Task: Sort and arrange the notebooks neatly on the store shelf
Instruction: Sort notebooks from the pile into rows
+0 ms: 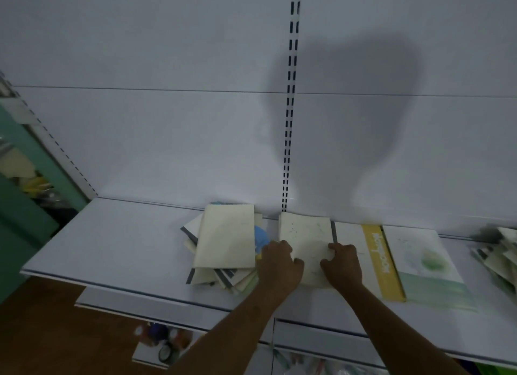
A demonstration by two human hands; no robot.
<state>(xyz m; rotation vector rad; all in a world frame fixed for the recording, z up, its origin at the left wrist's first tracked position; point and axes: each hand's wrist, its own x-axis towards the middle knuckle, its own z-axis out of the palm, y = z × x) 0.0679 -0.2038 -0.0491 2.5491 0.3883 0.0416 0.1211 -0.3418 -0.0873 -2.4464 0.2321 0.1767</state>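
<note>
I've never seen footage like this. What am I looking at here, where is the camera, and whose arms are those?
There is no machine here: the single picture comes from a camera worn on a person's head, looking down at their own bare arms. The left hand and right hand both grip a cream notebook lying on a white store shelf. Left of it sits a messy pile of notebooks. To the right lie a notebook with a yellow band and a green-patterned notebook, side by side. More notebooks are blurred at the far right edge.
</note>
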